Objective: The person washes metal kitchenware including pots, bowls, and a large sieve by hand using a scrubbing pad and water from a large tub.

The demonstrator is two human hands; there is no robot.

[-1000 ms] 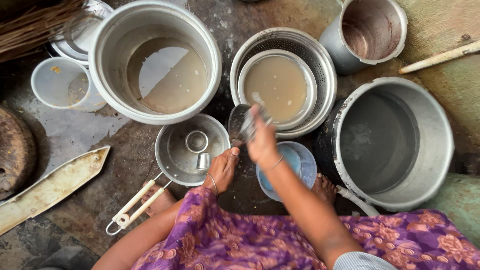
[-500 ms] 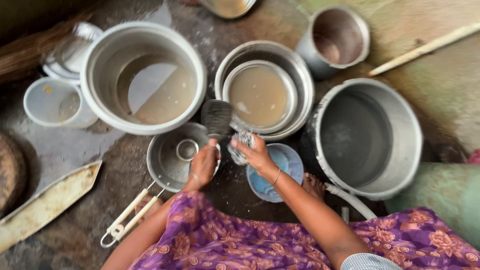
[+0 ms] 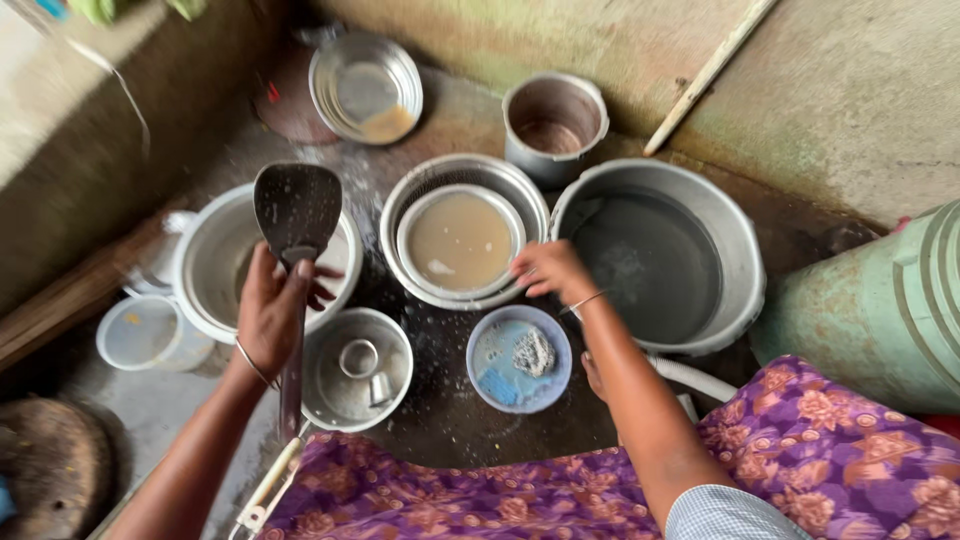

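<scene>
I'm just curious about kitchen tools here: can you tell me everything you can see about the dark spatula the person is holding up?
The spatula has a broad, flat, dark blade with a rounded top and a long dark handle running down past the wrist. It looks like wet, worn metal. The left hand grips it just below the blade and holds it upright, blade uppermost, above the big pot of murky water. Nothing else touches it.

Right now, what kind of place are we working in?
Probably a floor-level dishwashing spot, perhaps outdoors: metal pots holding murky water stand on wet concrete floor, a scrubber lies in a blue bowl, and the left hand holds a wet spatula.
</scene>
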